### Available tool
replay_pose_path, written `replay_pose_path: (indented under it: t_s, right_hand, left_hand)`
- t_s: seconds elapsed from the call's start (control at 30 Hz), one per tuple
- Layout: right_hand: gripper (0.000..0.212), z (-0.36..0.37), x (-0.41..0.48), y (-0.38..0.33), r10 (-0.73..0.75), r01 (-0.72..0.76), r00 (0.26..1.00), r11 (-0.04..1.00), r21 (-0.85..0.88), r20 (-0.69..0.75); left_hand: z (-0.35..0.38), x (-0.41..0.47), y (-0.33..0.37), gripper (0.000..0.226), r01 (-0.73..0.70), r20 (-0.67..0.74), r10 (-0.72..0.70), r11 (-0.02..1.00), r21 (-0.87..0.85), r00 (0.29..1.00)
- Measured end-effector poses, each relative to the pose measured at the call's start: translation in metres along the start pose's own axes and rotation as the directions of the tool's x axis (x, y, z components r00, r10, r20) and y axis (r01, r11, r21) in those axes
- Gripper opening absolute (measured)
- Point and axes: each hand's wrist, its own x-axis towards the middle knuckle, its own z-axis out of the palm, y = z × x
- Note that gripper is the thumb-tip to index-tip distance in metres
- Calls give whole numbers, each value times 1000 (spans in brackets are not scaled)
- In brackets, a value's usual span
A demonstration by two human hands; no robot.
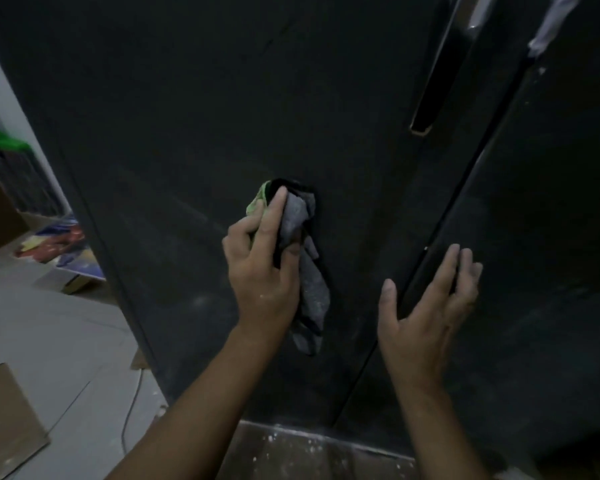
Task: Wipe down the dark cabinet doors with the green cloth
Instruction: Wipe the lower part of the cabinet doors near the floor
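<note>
So the green cloth (313, 299) is bunched into a wad and pressed against the left cabinet door (222, 116). It sits in the door's lower half, closer to the right edge than the left. It's gripped by the left hand (261, 271), with the fingers (275, 213) curled round the wad and a loose tail left dangling past the wrist. That's probably so a thick pad is kept under the hand for pressure. Only a bit of green is shown at the top. The rest looks grey, maybe from dust.

The right hand (426, 317) is held open, fingers (444, 271) straight and close together, thumb stuck out. The tips are laid at the seam where the right cabinet door (551, 202) begins. It looks like bracing, so the doors aren't shoved around while scrubbing is done. Whether the tips are hooked behind the edge can't be told.

Pale smears are seen low on both doors, so plenty of wiping is judged to be left. The long handle (433, 81) is well above the cloth.
</note>
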Motion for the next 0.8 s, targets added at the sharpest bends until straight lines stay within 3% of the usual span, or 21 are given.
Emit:
replay_pose_path:
  t_s: [0.17, 0.3, 0.43, 0.53, 0.67, 0.8]
  right_hand:
    - [85, -6, -4, 3, -2, -2, 998, 998, 67, 64]
    - [83, -12, -6, 8, -12, -14, 992, 981, 195, 129]
    - [91, -27, -5, 19, -101, 54, 979, 966, 253, 175]
    - [86, -36, 0, 26, -71, 49, 989, 986, 160, 134]
    - [80, -45, 6, 44, 125, -127, 992, 986, 110, 27]
    - [79, -53, 10, 59, 132, -132, 991, 988, 84, -3]
  left_hand:
    - [29, -17, 37, 65, -121, 118, 122, 993, -16, 986]
    - [53, -51, 51, 52, -349, 316, 340, 937, -31, 886]
    - [52, -67, 34, 44, -418, 425, 364, 908, 39, 829]
    - [46, -57, 21, 42, -449, 380, 384, 888, 98, 842]
    - [48, -32, 37, 41, -366, 192, 350, 929, 57, 917]
    - [71, -1, 92, 48, -317, 79, 318, 948, -28, 945]
